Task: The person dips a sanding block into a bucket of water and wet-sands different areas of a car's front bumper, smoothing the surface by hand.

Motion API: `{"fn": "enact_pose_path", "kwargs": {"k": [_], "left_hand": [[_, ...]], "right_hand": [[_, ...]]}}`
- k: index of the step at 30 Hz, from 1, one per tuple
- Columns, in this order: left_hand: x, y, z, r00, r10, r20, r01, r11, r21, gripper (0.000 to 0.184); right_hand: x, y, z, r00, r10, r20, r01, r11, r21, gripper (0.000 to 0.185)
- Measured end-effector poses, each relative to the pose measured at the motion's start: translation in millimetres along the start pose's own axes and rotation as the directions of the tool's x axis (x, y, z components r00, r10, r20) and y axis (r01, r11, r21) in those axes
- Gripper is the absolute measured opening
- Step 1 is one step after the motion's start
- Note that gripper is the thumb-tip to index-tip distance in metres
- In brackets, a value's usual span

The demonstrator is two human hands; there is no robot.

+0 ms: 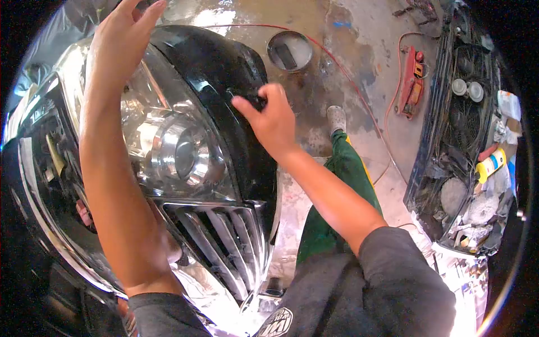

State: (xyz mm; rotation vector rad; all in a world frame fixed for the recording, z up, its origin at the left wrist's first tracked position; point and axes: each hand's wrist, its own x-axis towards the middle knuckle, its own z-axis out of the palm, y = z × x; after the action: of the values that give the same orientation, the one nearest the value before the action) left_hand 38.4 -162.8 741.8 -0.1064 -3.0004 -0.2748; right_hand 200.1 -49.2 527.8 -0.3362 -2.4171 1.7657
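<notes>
A glossy black car body panel [219, 84] curves around a large clear headlight [182, 154], with a slatted grille section [224, 241] below. My right hand [273, 119] is at the outer edge of the black panel, its fingers curled around a small dark object [256, 100] against the surface. What kind of object it is cannot be made out. My left hand [126, 36] is at the top edge above the headlight, thumb and fingers apart, with the fingertips partly cut off. No held thing shows in it.
A round bucket [289, 51] with a dark block inside stands on the wet floor. Near a red hose [351, 84] lies a red floor jack [412, 84]. On the right, a long dark car part [426, 129] bears white pads, a yellow bottle [490, 165] and rags.
</notes>
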Motion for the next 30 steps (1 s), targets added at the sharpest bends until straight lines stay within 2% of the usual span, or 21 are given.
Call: {"fn": "enact_pose_path", "kwargs": {"k": [3, 4, 6, 8, 11, 12, 16, 19, 20, 23, 24, 27, 28, 30], "left_hand": [[2.3, -10.8, 5.8, 0.996, 0.067, -0.052, -0.069, 0.997, -0.025, 0.041], [3.2, -13.3, 3.0, 0.998, 0.06, -0.031, -0.061, 0.998, -0.02, 0.042], [0.4, -3.5, -7.9, 0.999, 0.04, 0.02, -0.04, 0.999, -0.009, 0.043], [-0.6, -3.5, -11.4, 0.998, 0.067, 0.006, -0.067, 0.998, -0.02, 0.042], [-2.3, -8.0, -7.5, 0.991, 0.129, -0.035, -0.13, 0.991, -0.013, 0.042], [-2.3, -10.5, -5.6, 0.987, 0.152, -0.054, -0.152, 0.988, -0.003, 0.042], [3.4, -18.2, -3.2, 0.985, 0.168, -0.039, -0.169, 0.985, -0.026, 0.042], [-0.4, -12.9, -3.4, 0.983, 0.175, -0.058, -0.175, 0.984, -0.008, 0.042], [-1.5, -11.4, -3.1, 0.984, 0.167, -0.059, -0.167, 0.986, 0.003, 0.042], [-2.5, -12.5, -1.3, 0.99, 0.135, -0.05, -0.135, 0.991, 0.002, 0.043], [-0.3, -11.2, -1.7, 0.99, 0.13, -0.046, -0.131, 0.991, -0.005, 0.043], [-2.6, -0.6, -7.5, 0.994, 0.106, -0.018, -0.106, 0.994, 0.021, 0.044], [-1.6, -1.0, -6.2, 0.995, 0.102, -0.022, -0.102, 0.995, 0.003, 0.044], [-2.1, -3.9, -3.3, 0.996, 0.09, -0.024, -0.091, 0.995, -0.027, 0.045]], "right_hand": [[0.9, -11.5, 13.7, 0.995, 0.067, -0.068, -0.067, 0.998, 0.005, 0.049], [-12.2, -11.5, 10.5, 0.987, 0.156, -0.041, -0.155, 0.988, 0.024, 0.05], [-36.9, -6.2, 2.6, 0.972, 0.237, -0.008, -0.236, 0.971, 0.043, 0.052], [-37.5, -3.4, 0.4, 0.951, 0.305, 0.049, -0.307, 0.951, 0.045, 0.054], [3.6, -16.4, 20.2, 0.986, 0.164, -0.024, -0.163, 0.986, 0.028, 0.054], [12.7, -21.6, 22.0, 0.978, 0.205, 0.022, -0.206, 0.979, 0.012, 0.054], [-32.0, -11.2, 1.7, 0.975, 0.221, 0.014, -0.221, 0.975, -0.022, 0.053], [-35.2, -6.9, 2.2, 0.95, 0.306, 0.063, -0.309, 0.95, 0.048, 0.054], [-21.7, -7.4, 11.7, 0.967, 0.252, 0.043, -0.255, 0.962, 0.1, 0.057], [20.1, -5.5, 28.3, 0.999, 0.037, 0.019, -0.039, 0.997, 0.06, 0.059], [17.5, -7.8, 20.5, 0.982, 0.129, 0.141, -0.142, 0.986, 0.086, 0.061], [-27.1, 17.3, 2.6, 0.948, 0.194, 0.252, -0.262, 0.927, 0.27, 0.06], [-35.7, 16.9, -8.7, 0.923, 0.26, 0.283, -0.328, 0.917, 0.228, 0.062], [-21.7, 10.7, -9.9, 0.929, 0.2, 0.31, -0.273, 0.937, 0.215, 0.063]]}}
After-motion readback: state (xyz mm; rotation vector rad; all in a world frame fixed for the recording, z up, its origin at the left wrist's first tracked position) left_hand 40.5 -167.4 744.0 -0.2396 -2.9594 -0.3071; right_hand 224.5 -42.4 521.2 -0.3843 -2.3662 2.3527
